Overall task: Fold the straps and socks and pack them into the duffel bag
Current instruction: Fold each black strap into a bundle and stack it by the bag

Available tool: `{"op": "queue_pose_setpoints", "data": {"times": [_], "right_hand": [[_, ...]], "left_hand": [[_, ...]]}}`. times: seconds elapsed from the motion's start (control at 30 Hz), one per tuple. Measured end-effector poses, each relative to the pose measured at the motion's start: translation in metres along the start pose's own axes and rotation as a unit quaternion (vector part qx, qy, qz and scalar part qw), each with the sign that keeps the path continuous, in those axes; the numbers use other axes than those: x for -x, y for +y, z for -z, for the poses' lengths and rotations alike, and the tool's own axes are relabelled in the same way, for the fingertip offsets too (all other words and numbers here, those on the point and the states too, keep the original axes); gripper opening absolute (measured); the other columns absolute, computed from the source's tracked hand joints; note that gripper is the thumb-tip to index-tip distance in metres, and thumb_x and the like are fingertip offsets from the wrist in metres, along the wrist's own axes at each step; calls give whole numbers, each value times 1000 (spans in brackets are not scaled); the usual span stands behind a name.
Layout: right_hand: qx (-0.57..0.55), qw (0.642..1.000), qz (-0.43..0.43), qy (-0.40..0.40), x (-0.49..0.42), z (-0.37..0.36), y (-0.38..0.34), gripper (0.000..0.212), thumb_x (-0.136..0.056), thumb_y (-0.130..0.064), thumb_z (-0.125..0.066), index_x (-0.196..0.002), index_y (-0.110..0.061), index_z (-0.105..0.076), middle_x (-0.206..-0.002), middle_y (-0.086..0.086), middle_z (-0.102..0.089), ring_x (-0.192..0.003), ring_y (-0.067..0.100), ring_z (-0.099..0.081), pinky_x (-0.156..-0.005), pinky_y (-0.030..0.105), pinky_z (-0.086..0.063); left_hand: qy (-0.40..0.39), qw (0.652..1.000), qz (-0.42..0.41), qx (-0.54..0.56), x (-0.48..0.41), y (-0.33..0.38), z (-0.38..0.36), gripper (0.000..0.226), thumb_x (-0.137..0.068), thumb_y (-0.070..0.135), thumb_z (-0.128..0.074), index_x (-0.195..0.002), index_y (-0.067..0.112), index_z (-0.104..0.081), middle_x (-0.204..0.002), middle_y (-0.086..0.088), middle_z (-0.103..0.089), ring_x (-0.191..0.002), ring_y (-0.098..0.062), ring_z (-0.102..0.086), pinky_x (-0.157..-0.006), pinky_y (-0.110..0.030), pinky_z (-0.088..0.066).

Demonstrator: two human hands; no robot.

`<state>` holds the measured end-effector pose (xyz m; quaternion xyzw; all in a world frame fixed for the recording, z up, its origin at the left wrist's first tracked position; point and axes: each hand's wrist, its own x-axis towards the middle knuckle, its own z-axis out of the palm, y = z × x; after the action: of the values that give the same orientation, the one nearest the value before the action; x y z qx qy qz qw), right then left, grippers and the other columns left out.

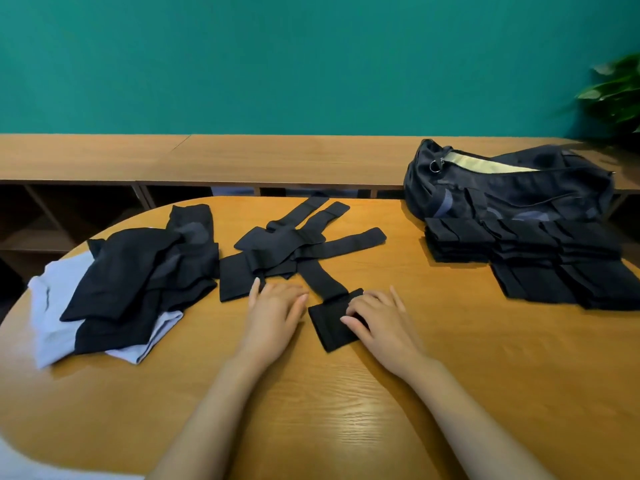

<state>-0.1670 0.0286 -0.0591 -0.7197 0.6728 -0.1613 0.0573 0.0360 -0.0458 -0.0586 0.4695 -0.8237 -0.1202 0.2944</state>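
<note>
I fold one strap [332, 327] on the table [311, 410].
My right hand [377, 320] curls its fingers on the strap's folded end. My left hand [273, 313] lies flat and loose beside it, holding nothing. More straps [294, 237] lie in a heap behind my hands. The socks [138, 271] are on the left. The bag [505, 188] sits open far right, with a black folded stack [519, 251] in front.
</note>
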Motion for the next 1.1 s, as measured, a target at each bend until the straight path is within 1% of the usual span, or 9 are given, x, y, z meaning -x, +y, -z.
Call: {"op": "queue_pose_setpoints", "data": {"times": [0.03,0.1,0.2,0.27,0.37,0.53,0.7,0.9,1.1], "right_hand": [[-3,1000,-3,12,-5,1,0,33,-98,-52,-34,-110,-32,-58,-116,-18,-56,-123,6,-40,-121,42,-10],[-2,1000,4,19,-20,2,-4,33,-100,-50,-38,-122,-31,-54,-126,-16,-52,-128,7,-38,-121,40,-10],[-7,999,24,-35,-50,-3,-19,54,-101,-50,-35,-151,-30,-28,-158,-14,-23,-148,10,-8,-121,44,-2],[-3,995,29,-91,-63,-13,-25,63,-100,-56,-24,-156,-30,-12,-163,-13,-7,-150,12,5,-121,48,1],[24,995,-1,-99,-52,-21,-16,80,-86,-66,3,-156,-31,-14,-162,-14,-10,-150,14,5,-122,45,3],[27,997,-50,-53,-2,-14,9,70,-93,-62,-5,-154,-34,-21,-159,-19,-14,-150,10,3,-121,36,6],[12,997,-63,-36,23,-11,9,79,-89,-64,7,-153,-31,-25,-159,-17,-18,-149,7,1,-121,35,4],[22,996,-83,-29,53,-8,17,91,-82,-67,24,-153,-33,-22,-157,-22,-13,-148,3,6,-120,31,8],[21,994,-109,-11,68,-6,16,67,-95,-52,-5,-148,-29,-39,-153,-16,-33,-148,7,-9,-122,36,-4]], "left_hand": [[1,1000,3,-16,-12,-4,1,27,-101,29,-46,-118,26,-67,-126,11,-61,-124,-9,-46,-119,-40,-2],[-18,997,14,-75,-37,-12,1,34,-102,33,-44,-132,26,-57,-144,6,-48,-137,-14,-32,-120,-43,-1],[-77,981,7,-180,-72,-22,-8,53,-102,42,-37,-152,30,-26,-162,4,-12,-149,-25,-5,-117,-54,5],[-138,969,9,-203,-88,-30,-18,58,-102,49,-29,-155,34,-8,-163,7,2,-149,-29,4,-114,-60,9],[-192,956,38,-219,-96,-41,-32,57,-101,55,-17,-154,39,-2,-162,11,8,-149,-31,2,-113,-63,10],[-164,960,51,-221,-95,-42,-42,52,-103,50,-12,-154,40,-6,-162,13,5,-149,-29,-4,-114,-62,6],[-137,968,76,-195,-96,-39,-46,50,-105,44,-16,-154,40,-7,-163,11,-1,-149,-25,-9,-116,-59,0],[-60,978,99,-172,-99,-36,-51,50,-106,33,-25,-154,35,-11,-161,3,-20,-143,-19,-25,-117,-55,-10],[-18,979,133,-156,-100,-32,-56,47,-106,26,-29,-153,30,-21,-158,1,-28,-140,-21,-30,-117,-53,-15]]}}
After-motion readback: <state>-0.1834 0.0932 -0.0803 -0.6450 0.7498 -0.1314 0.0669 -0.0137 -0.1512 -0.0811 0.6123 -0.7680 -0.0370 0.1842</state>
